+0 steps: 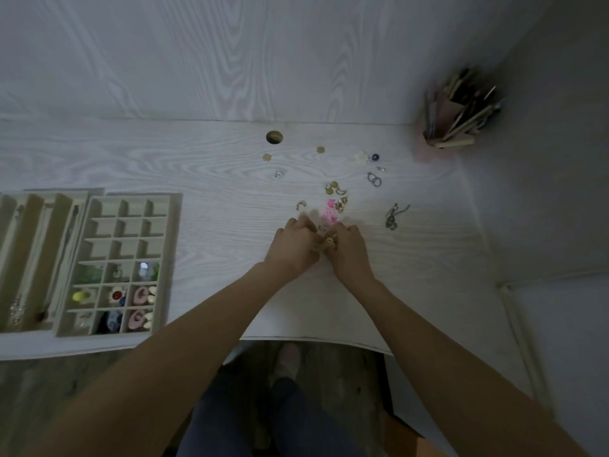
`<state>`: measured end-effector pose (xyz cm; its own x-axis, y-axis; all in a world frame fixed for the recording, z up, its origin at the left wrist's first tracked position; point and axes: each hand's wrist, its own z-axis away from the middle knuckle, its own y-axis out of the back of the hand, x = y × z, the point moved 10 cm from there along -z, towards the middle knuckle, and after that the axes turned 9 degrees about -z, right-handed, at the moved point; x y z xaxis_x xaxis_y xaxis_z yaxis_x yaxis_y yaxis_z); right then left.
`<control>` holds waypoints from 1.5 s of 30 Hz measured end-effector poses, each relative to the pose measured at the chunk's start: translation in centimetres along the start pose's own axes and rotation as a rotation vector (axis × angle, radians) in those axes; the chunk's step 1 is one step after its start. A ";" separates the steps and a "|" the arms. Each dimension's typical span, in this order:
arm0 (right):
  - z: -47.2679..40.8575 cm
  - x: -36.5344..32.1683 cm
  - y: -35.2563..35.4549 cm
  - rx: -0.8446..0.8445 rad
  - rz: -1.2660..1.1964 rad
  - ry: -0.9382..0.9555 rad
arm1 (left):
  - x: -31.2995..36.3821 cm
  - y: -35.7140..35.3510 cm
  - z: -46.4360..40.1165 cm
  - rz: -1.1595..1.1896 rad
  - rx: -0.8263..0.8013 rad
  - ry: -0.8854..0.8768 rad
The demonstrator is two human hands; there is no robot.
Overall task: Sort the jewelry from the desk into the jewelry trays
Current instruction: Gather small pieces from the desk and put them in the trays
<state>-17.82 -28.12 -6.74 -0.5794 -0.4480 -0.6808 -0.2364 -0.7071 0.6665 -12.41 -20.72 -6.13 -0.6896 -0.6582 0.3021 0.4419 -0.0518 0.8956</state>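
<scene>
Both hands meet over the middle of the white desk. My left hand (293,244) and my right hand (346,249) have curled fingers pinching a small gold piece of jewelry (329,240) between them. Just beyond the fingers lies a pink piece (329,211) with gold bits around it. More loose jewelry is scattered further back: gold earrings (334,188), purple rings (374,179), a chain (393,216), a white flower (361,157). The gridded jewelry tray (164,258) sits at left, its near compartments holding coloured pieces. A second tray (49,225) with long slots lies beside it.
A pink holder full of pencils and brushes (461,117) stands in the back right corner. A round cable hole (274,137) is in the desk near the wall. The desk's front edge curves in front of my legs; the wall closes the right side.
</scene>
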 end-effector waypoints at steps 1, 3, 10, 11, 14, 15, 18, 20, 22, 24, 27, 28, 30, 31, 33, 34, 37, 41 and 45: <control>0.0 0.0 0.1 0.011 -0.015 -0.002 | 0.0 -0.1 -0.1 0.002 0.005 0.009; -0.1 0.2 0.2 0.026 -0.046 -0.011 | 0.0 -0.1 -0.2 0.004 0.036 0.011; 1.0 -1.3 1.4 0.075 -0.259 0.031 | 0.3 2.3 1.8 0.354 0.104 -0.016; 1.4 -2.2 1.7 0.081 -0.293 0.059 | -0.1 2.9 2.3 0.395 0.102 -0.012; 2.5 -5.5 1.6 0.066 -0.339 0.148 | -2.1 5.2 4.1 0.482 0.141 0.006; 2.8 -6.8 1.2 0.047 -0.350 0.169 | -3.1 5.9 4.8 0.492 0.158 0.023; 3.6 -10.3 -0.7 -0.039 -0.373 0.209 | -6.4 8.0 6.9 0.509 0.222 0.087; 4.2 -12.8 -2.4 -0.101 -0.376 0.229 | -9.1 9.0 8.6 0.560 0.251 0.135; 4.7 -15.1 -4.0 -0.138 -0.380 0.239 | -11.9 9.7 10.4 0.646 0.270 0.188; 5.2 -17.6 -6.2 -0.183 -0.412 0.248 | -15.4 10.2 12.6 0.773 0.296 0.262; 5.6 -20.4 -9.2 -0.269 -0.472 0.238 | -19.2 10.7 15.4 0.928 0.312 0.314; 5.7 -21.2 -10.3 -0.298 -0.483 0.225 | -20.3 10.8 16.2 0.965 0.315 0.313; 6.1 -22.9 -12.6 -0.340 -0.484 0.206 | -22.6 11.1 17.7 1.023 0.329 0.310; 6.3 -23.6 -13.7 -0.353 -0.478 0.202 | -23.7 11.2 18.4 1.032 0.338 0.308; 6.6 -24.9 -16.0 -0.365 -0.457 0.202 | -25.7 11.6 19.7 0.951 0.356 0.293; 6.8 -25.2 -16.6 -0.357 -0.444 0.204 | -26.3 11.7 20.0 0.863 0.356 0.278; 7.4 -26.1 -19.3 -0.358 -0.387 0.219 | -28.6 11.4 21.7 0.563 0.330 0.269; 8.2 -26.6 -22.8 -0.416 -0.327 0.255 | -31.8 9.3 23.0 0.219 0.231 0.296; 8.7 -26.0 -25.9 -0.447 -0.241 0.271 | -32.9 7.2 23.4 0.067 0.100 0.291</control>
<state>-3.36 6.61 -3.67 -0.3154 -0.3283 -0.8903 0.0502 -0.9427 0.3298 0.01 18.18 -1.99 -0.4607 -0.8459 0.2686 0.4123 0.0640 0.9088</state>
